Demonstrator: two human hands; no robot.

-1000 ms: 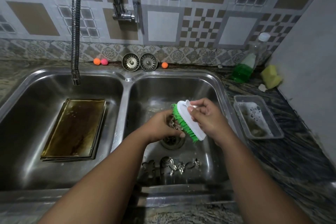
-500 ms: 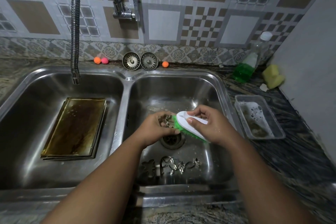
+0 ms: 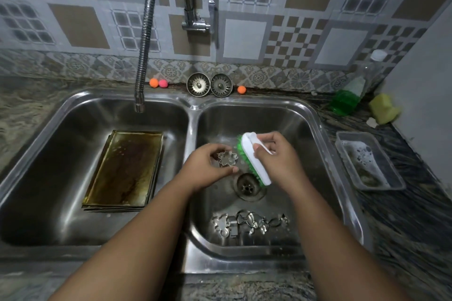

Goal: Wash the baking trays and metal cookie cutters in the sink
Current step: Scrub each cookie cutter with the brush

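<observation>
Over the right basin [image 3: 305,127] my left hand [image 3: 208,168] pinches a flower-shaped metal cookie cutter [image 3: 227,159] between thumb and fingers. My right hand [image 3: 276,159] grips a white scrub brush with green bristles [image 3: 254,161], tilted, its bristles facing the cutter and a small gap apart from it. Several more metal cookie cutters [image 3: 249,223] lie on the basin floor near the front. A stack of stained golden baking trays [image 3: 127,168] lies flat in the left basin [image 3: 61,134].
The flexible tap hose [image 3: 144,39] hangs over the left basin. Two sink strainers [image 3: 209,85] and small orange and pink balls [image 3: 157,82] sit on the back ledge. A green soap bottle [image 3: 347,98], yellow sponge [image 3: 384,107] and soapy plastic tub [image 3: 369,161] stand on the right counter.
The brush has lifted off the cutter and tilted up to the right. My left hand has turned the cutter so its flower outline faces up, moving slightly left.
</observation>
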